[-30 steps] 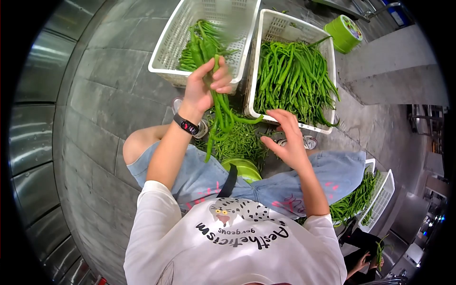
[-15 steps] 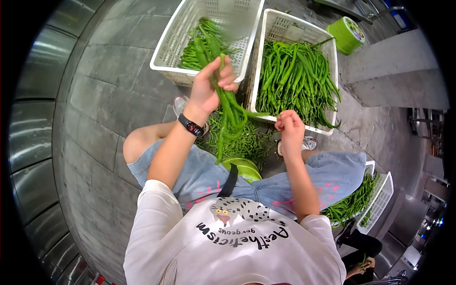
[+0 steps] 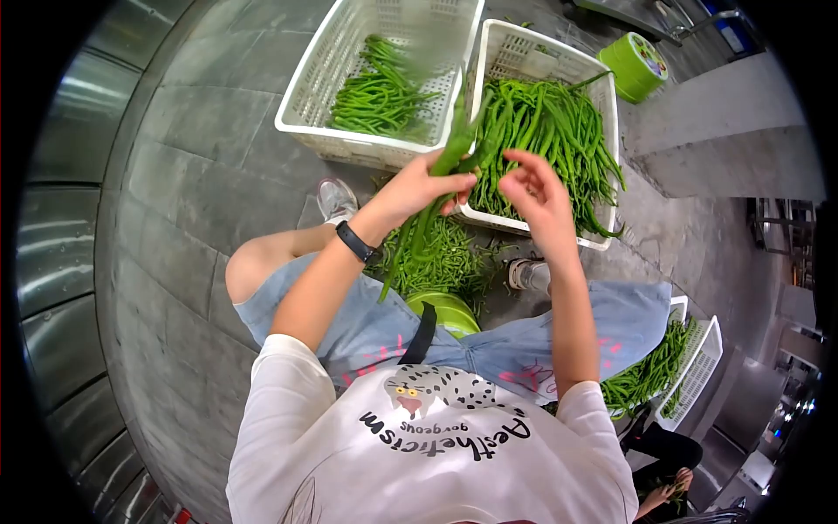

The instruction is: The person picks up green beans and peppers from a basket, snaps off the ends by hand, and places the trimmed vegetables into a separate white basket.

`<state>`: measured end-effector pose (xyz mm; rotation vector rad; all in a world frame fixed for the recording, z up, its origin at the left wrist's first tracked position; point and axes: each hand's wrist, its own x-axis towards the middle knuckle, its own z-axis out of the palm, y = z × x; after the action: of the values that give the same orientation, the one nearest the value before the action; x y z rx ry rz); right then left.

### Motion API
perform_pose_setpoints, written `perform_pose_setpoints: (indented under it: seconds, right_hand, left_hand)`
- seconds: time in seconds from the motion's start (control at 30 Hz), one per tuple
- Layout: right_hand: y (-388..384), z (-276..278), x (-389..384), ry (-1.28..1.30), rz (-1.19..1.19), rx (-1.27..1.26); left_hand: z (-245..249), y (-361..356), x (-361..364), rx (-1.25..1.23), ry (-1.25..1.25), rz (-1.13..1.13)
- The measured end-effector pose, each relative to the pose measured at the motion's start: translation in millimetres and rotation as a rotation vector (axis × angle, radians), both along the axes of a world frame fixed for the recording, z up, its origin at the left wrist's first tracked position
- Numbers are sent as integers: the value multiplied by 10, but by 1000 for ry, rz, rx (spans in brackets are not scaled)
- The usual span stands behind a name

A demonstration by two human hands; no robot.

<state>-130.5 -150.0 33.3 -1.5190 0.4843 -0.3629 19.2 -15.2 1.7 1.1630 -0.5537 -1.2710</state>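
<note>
Peppers (image 3: 456,148), seemingly, in left hand (image 3: 426,188), crates (image 3: 349,144) beyond

Stainless-steel panels (image 3: 61,253), a grey tiled floor (image 3: 188,175) and vegetable crates (image 3: 375,144) suggest a commercial kitchen.

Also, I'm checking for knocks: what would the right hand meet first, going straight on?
The right hand would probably meet the green peppers heaped in the crate ahead, though its height above them is unclear.
</note>
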Motion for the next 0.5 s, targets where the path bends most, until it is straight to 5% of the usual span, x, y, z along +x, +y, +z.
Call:
perform_pose_setpoints:
  seconds: [0.17, 0.5]
  right_hand:
    - [-210, 53, 147, 29, 72, -114]
    - [-61, -10, 48, 136, 69, -17]
  left_hand:
    - [38, 19, -49, 57, -120, -169]
    - [19, 25, -146, 56, -264, -154]
